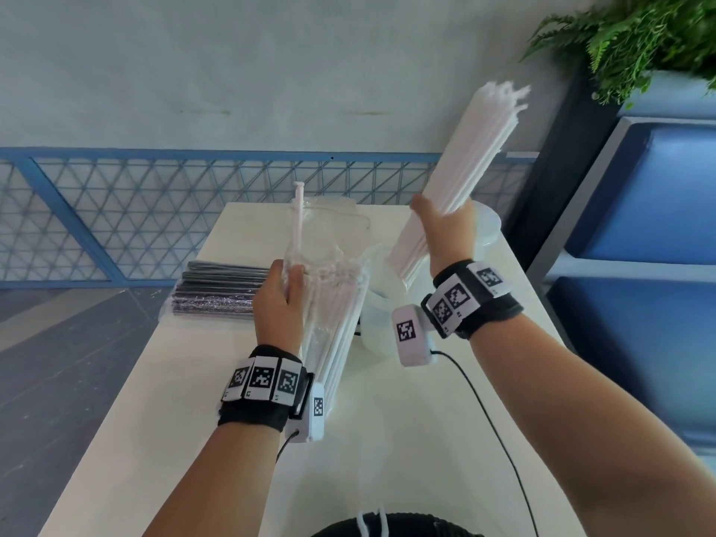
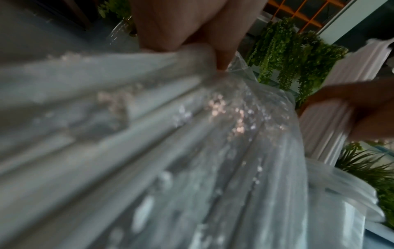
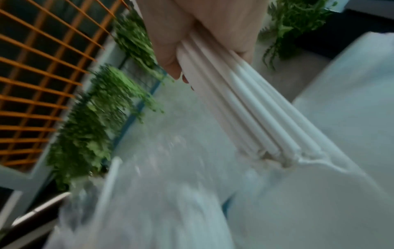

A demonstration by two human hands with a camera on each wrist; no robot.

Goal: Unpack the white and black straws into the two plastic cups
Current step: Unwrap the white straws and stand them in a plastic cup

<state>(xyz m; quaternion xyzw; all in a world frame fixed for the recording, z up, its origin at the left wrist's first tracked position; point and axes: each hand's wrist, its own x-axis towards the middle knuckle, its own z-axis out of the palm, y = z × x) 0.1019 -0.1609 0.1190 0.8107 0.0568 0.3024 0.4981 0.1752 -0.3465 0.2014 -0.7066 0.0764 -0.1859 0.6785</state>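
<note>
Black straws in a wrapped flat bundle [image 1: 221, 288] lay at nine o'clock on the white tabletop [image 1: 162, 381]. Left hand [image 1: 277, 296] gripped the clear plastic bag of white straws [image 1: 329, 315]; right hand [image 1: 445, 230], at two o'clock, clutched a thick bunch of white straws [image 1: 476, 149] above a translucent plastic cup [image 1: 381, 304].

Wrist views blurred; near cup [image 1: 381, 304] mostly hidden behind straw bag [image 1: 329, 304].

Both forearms reached forward. The left hand [image 1: 279, 290] curled its grip low, while the right hand [image 1: 445, 230] was raised higher, fingers [image 3: 170, 55] closed tightly.
</note>
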